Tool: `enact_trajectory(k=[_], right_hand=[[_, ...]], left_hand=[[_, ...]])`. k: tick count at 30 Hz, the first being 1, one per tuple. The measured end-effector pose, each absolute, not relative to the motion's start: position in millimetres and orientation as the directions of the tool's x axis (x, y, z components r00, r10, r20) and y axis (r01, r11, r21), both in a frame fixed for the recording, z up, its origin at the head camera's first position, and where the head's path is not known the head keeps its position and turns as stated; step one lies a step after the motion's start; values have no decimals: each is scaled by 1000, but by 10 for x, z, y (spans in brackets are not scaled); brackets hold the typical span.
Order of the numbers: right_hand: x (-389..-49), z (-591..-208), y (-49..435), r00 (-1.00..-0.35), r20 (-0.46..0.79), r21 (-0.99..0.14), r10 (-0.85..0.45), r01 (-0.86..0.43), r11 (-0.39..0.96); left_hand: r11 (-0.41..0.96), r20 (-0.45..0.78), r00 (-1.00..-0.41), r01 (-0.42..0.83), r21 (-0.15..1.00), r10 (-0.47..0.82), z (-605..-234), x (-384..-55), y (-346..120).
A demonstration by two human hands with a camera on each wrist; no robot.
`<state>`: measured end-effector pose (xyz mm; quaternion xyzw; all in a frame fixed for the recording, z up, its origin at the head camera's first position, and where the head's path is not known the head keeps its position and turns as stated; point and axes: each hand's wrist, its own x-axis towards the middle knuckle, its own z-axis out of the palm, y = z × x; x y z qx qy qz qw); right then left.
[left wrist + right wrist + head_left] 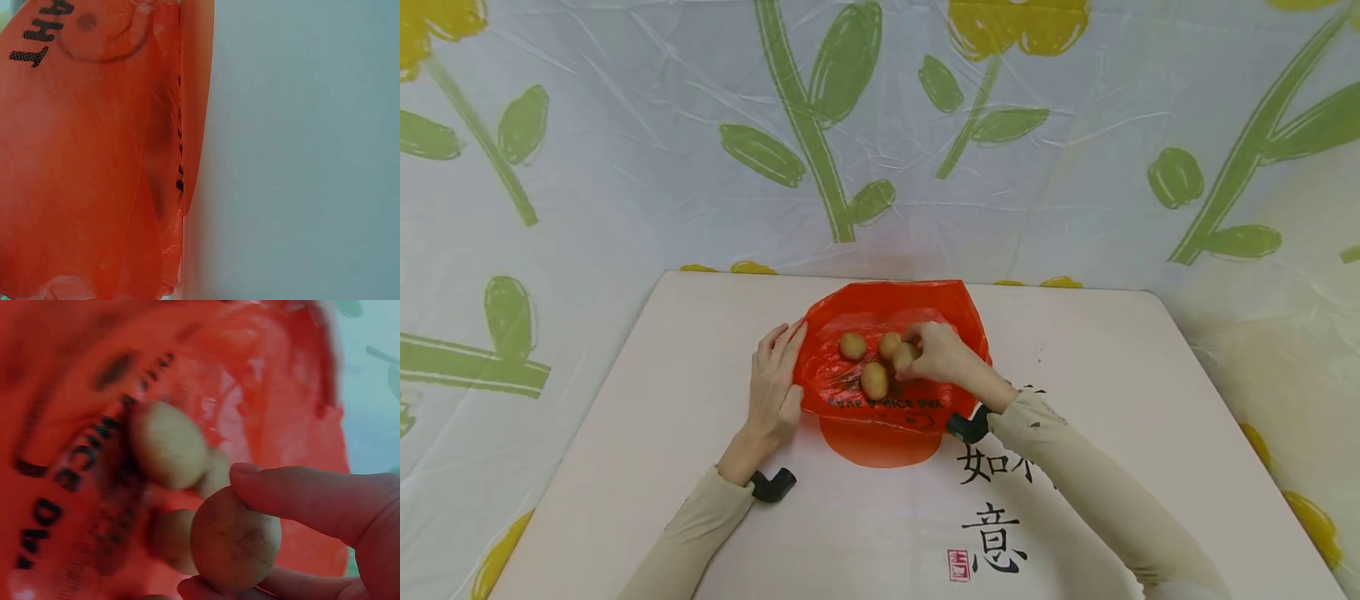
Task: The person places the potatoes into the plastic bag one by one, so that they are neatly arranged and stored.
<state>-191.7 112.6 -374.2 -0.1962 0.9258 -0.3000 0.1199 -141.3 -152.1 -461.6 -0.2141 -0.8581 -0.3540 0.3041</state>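
Observation:
A red plastic bag (917,304) lies spread with its mouth towards me, black lettering along its near edge. Inside it, my right hand (943,357) pinches a small round potato (234,540) between thumb and fingers. Several others show within the bag: one potato (852,346) to the left, one nearer potato (874,380), and another potato (891,345) beside the held one. At the bag's left side, my left hand (772,387) holds the raised edge. The left wrist view shows the bag's outer side (81,156) but no fingers.
The bag stands on a pale table (700,333) printed with black characters (992,533) and an orange-red disc (880,450) partly under the bag. A flower-patterned sheet (662,167) hangs behind. Black wrist mounts (773,485) sit below both hands.

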Motion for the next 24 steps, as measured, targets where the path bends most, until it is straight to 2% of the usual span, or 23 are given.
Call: enact_trajectory(k=[8,24], right_hand=[[-1843,-3938,1210,-878,-85,-610,-472,-329,721],[-1755,-4071,1208,-905,-109,-573,-412,-281,770]], left_hand=[[658,674,-723,582,477,151,-4606,-1410,-1538],[652,687,-711,595,470,154,-4608,-1408,-1536]])
